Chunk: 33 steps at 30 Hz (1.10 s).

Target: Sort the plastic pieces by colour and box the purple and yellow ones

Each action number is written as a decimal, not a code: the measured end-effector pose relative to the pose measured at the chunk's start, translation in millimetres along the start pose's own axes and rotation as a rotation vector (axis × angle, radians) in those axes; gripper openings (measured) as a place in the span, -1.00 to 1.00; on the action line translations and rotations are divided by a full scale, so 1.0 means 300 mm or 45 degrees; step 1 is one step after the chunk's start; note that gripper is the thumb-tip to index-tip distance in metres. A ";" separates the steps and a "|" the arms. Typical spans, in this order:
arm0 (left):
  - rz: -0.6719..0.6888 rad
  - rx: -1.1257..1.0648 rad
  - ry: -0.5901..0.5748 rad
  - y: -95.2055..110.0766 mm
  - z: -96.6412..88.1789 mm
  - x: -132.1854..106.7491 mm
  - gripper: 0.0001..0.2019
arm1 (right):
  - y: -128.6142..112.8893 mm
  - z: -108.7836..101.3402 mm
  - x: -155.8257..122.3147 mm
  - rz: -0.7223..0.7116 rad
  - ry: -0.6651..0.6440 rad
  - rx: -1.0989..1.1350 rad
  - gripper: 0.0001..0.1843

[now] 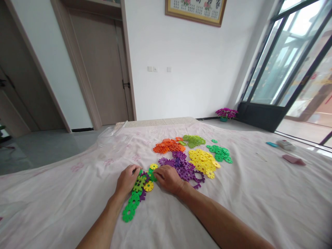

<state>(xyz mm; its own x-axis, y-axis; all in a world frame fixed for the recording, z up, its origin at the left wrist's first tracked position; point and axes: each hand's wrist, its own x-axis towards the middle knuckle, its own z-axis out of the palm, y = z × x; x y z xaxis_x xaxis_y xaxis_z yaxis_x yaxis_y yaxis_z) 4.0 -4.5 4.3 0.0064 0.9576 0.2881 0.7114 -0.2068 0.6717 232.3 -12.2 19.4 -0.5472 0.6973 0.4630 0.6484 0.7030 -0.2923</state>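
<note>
Head view: left hand (127, 180) and right hand (168, 178) pinch the snowflake-piece strip (135, 199) on the bed (77, 193), seven o'clock of the sorted piles (202, 160); joining seems underway, next needing slots aligned.

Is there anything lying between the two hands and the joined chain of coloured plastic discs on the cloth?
Nothing visible does. The left hand and the right hand both touch the upper end of the chain of discs. The loose purple pile and yellow pile lie beyond the right hand, not between.
</note>
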 end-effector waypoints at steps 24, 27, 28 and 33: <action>0.054 0.059 -0.024 0.008 -0.004 -0.003 -0.72 | 0.006 0.006 -0.001 -0.028 0.010 -0.005 -0.77; 0.058 0.062 -0.022 0.007 -0.003 -0.003 -0.72 | 0.005 0.006 -0.002 -0.018 0.016 -0.007 -0.77; 0.058 0.062 -0.019 0.007 -0.002 -0.002 -0.72 | 0.005 0.006 -0.003 -0.017 0.019 -0.006 -0.77; 0.057 0.064 -0.016 0.010 -0.003 -0.002 -0.72 | 0.005 0.007 -0.002 -0.025 0.022 -0.003 -0.77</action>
<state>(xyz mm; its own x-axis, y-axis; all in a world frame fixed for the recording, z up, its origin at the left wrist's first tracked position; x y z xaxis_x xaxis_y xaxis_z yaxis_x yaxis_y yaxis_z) 5.5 -6.1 6.9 0.0480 0.9501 0.3083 0.7443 -0.2399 0.6233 232.6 -11.3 16.8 -0.5506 0.6809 0.4830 0.6387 0.7161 -0.2814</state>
